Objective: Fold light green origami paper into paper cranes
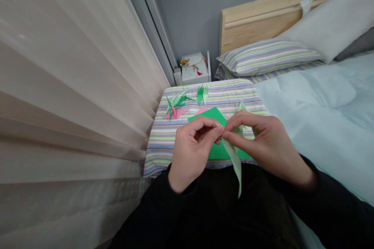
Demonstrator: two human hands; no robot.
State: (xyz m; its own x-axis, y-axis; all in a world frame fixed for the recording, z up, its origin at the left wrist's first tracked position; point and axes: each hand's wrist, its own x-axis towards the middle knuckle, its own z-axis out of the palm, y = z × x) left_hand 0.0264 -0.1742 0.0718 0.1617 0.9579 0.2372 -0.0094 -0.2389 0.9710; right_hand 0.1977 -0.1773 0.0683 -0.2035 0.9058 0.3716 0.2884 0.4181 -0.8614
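Observation:
Between my two hands is a pale green folded origami paper, its long narrow point hanging down toward my lap. My left hand pinches it near the top with thumb and forefinger. The fingertips of my right hand close on it right beside, nearly touching the left ones. Under my hands lies bright green paper on the striped cloth, with pink paper showing behind it. My fingers cover the pinched part of the fold.
Folded green paper cranes and a pink one sit at the cloth's left. Two more green pieces stand at the back. A curtain borders the left, a bed the right. Behind is a white nightstand.

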